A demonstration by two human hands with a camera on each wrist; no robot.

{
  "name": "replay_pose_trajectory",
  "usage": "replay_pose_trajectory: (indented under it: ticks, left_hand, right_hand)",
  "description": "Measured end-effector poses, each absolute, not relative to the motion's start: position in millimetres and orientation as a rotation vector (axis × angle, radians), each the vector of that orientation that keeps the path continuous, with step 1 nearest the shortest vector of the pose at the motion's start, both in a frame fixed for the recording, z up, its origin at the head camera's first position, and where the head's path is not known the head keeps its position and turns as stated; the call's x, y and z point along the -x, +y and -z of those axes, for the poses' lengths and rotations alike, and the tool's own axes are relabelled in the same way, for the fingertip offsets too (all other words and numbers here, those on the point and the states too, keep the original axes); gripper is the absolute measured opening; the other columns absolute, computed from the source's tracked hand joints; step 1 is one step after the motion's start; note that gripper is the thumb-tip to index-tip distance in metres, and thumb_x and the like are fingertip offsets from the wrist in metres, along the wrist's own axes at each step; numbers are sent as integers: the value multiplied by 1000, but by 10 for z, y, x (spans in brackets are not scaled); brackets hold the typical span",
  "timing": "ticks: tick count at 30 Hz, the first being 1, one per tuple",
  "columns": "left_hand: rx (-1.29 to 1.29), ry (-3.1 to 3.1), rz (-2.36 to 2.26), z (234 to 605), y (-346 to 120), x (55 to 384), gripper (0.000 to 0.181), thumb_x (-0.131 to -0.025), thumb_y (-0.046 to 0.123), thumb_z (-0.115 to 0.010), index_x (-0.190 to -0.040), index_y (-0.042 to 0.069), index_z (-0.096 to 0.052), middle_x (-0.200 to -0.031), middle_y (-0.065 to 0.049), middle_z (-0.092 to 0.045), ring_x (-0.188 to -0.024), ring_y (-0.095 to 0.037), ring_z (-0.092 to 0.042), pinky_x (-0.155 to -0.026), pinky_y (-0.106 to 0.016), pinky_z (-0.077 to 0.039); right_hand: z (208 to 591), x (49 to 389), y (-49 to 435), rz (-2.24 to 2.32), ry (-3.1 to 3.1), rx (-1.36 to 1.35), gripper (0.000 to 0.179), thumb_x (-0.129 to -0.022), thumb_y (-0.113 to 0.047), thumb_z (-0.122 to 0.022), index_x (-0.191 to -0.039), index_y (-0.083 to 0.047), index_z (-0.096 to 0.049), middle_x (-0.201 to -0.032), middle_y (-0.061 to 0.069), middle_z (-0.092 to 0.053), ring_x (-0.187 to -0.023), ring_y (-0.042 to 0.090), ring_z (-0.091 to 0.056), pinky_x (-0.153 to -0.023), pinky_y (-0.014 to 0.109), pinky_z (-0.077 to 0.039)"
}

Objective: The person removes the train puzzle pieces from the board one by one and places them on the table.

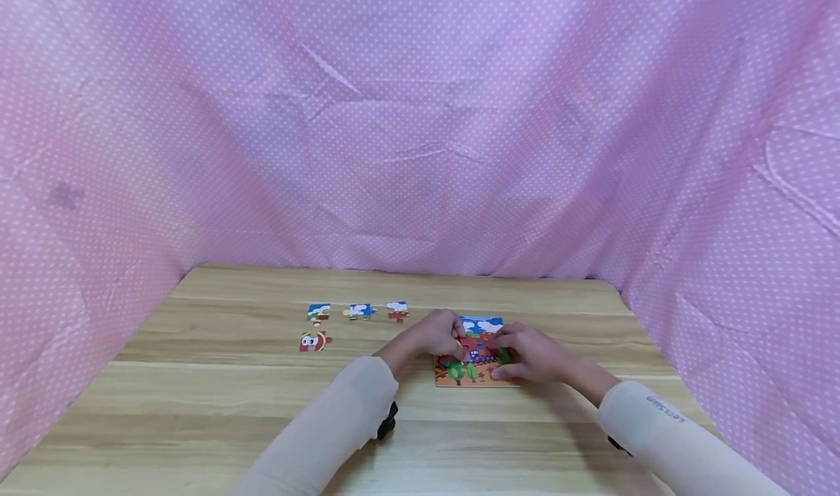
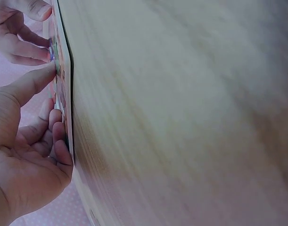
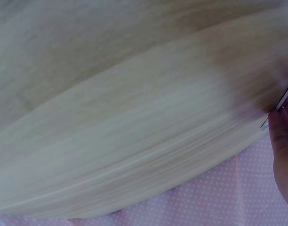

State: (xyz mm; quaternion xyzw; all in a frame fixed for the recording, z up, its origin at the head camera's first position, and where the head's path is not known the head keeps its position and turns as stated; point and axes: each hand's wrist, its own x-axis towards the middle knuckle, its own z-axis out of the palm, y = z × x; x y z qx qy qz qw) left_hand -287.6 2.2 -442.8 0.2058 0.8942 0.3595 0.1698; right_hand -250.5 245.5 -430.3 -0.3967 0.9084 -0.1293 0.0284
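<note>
Jigsaw puzzle shows blue and white above, red and orange below.

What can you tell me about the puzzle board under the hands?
The puzzle board looks thin and roughly square, lying flat on the wood-grained table, right of some loose pieces. Its printed picture shows white clouds on blue, green plants and orange ground. The left hand and right hand touch it, partly hiding it.

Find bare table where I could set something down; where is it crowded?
On the table, bare wood lies left of the loose pieces, between the left sleeve and right sleeve, and from the right hand to the right edge. It is crowded at the puzzle board, partly covered by that hand and the left hand.
</note>
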Motion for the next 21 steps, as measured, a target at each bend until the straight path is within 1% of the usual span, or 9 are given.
replay_pose_trajectory:
  ticks: [8,13,17,21]
  left_hand:
    - [-591,2541,-1037,4453,21,2880,30,-79,17,-89,-96,13,-65,-90,0,-59,-84,-14,-53,-77,-29,-46]
    - [-580,2536,-1069,4428,33,2863,31,-78,12,-90,-95,12,-64,-90,-1,-60,-83,-14,-55,-77,-28,-48]
    - [-560,2517,-1145,4416,33,2855,30,-76,7,-90,-94,12,-66,-88,-1,-63,-81,-15,-58,-76,-28,-51]
    - [-526,2482,-1243,4422,18,2855,24,-79,4,-87,-92,12,-68,-85,0,-66,-79,-15,-61,-72,-28,-53]
  right_hand:
    - [4316,2509,2456,404,2808,1197,52,-92,-44,-76,-126,-4,-71,-127,11,-66,-115,26,-62,-98,49,-52]
    - [4327,2499,2457,428,2811,1205,52,-92,-43,-76,-127,-5,-70,-127,11,-67,-115,26,-63,-98,48,-52]
    - [4334,2488,2452,425,2820,1182,52,-92,-44,-76,-127,-6,-71,-127,10,-67,-115,26,-63,-98,48,-52]
    - [4328,2484,2443,418,2825,1139,51,-92,-45,-76,-127,-8,-71,-128,9,-65,-116,25,-62,-99,48,-52]
